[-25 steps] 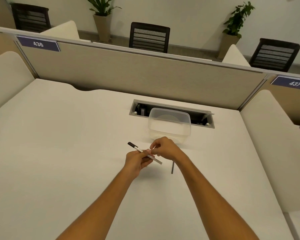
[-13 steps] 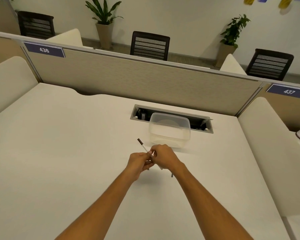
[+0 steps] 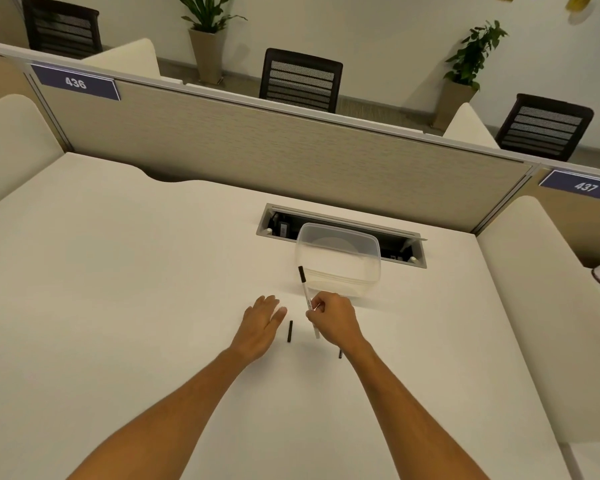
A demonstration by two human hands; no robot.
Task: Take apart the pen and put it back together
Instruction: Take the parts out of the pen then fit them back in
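Note:
My right hand [image 3: 335, 320] grips a slim white pen barrel [image 3: 305, 292] with a black far end, held steeply and pointing away from me toward the clear box. My left hand [image 3: 262, 323] lies flat and open on the white desk [image 3: 118, 306], fingers spread, holding nothing. Between the hands a short black pen piece [image 3: 290, 331] lies on the desk. Another thin dark pen part [image 3: 340, 353] peeks out beside my right wrist, mostly hidden by it.
A clear plastic box [image 3: 340, 261] stands just beyond the hands, in front of a recessed cable tray [image 3: 340, 233]. A grey partition [image 3: 291, 150] closes the desk's far edge. Cream side panels flank the desk at left and right.
The hands have separated: my left hand let go of the pen and now lies flat. A short black piece now lies on the desk between them. The pen points farther away from me.

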